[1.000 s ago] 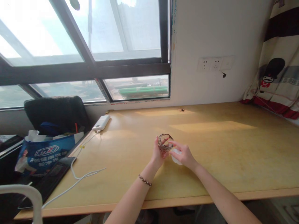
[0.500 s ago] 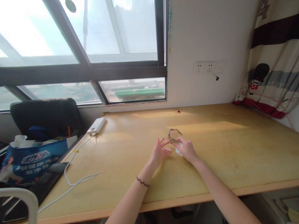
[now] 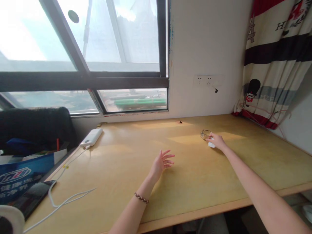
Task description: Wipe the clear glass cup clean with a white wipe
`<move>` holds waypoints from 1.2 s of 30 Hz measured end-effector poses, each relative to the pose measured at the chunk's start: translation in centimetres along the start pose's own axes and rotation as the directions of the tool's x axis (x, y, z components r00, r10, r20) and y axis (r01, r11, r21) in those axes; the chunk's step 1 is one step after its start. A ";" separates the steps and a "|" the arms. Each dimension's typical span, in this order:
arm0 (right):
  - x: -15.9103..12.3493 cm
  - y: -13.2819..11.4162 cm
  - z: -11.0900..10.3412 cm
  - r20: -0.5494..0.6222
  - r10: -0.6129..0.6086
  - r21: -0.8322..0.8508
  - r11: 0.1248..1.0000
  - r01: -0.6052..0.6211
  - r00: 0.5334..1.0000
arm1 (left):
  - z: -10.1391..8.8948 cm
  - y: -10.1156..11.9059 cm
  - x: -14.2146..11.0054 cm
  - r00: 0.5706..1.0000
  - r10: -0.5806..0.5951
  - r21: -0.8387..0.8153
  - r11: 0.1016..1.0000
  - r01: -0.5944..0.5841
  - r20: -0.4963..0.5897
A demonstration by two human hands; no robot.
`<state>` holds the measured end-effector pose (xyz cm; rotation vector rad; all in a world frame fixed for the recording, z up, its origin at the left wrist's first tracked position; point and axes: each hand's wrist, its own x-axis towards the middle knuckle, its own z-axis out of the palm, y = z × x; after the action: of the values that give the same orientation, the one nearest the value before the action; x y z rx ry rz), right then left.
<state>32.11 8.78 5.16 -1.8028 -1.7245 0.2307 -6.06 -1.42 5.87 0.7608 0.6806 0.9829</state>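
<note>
Over the right half of the table, my right hand (image 3: 217, 141) pinches a ring of thin, dark brown strands (image 3: 205, 134), looped like a bracelet. Its exact kind is too small to tell. A crumpled white piece, like tissue (image 3: 211, 143), is under the same fingers; they partly hide it. My left hand (image 3: 159, 165) is held above the middle of the wooden table (image 3: 126, 169), fingers spread and holding nothing. A braided bracelet (image 3: 141, 197) circles the left wrist.
A white power bank (image 3: 91, 137) lies at the table's left edge, with a white cable (image 3: 65, 202) trailing forward. Beyond that edge are a blue bag (image 3: 26, 175) and a dark chair (image 3: 36, 126). A patterned curtain (image 3: 265, 74) hangs at right.
My right hand has carried the ring and the white piece to the right, away from my left hand. My left hand's fingers have straightened. The view has shifted somewhat right.
</note>
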 end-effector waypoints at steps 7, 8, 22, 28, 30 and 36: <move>0.4 2.7 -0.1 0.009 0.034 -0.003 0.999 -0.034 0.999 | -0.2 0.5 0.1 0.999 0.030 -0.006 1.000 -0.030 -0.032; 0.4 2.8 -0.1 0.016 0.035 0.001 0.999 -0.035 0.999 | -0.2 0.5 0.1 0.999 0.026 -0.006 1.000 -0.026 -0.033; 0.5 2.0 -1.0 0.113 0.069 0.014 0.997 -0.071 0.991 | -0.2 0.9 0.0 0.998 0.021 -0.019 1.000 -0.023 -0.064; 0.7 0.4 -3.3 0.061 0.148 -0.070 0.987 -0.144 0.987 | -0.2 0.9 0.0 0.997 0.032 -0.013 0.999 -0.033 -0.071; 0.2 -1.6 -3.8 0.018 0.170 -0.072 0.983 -0.169 0.985 | -0.1 0.8 0.1 0.996 0.039 -0.006 0.999 -0.039 -0.074; -6.6 -14.4 0.2 0.317 0.044 0.796 0.531 -0.291 0.947 | 0.6 0.2 -0.3 0.989 0.129 0.113 0.986 -0.120 -0.075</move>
<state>19.09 1.84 10.91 -1.1955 -1.2049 1.2209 -5.77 -1.78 6.41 0.8698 0.7697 1.1025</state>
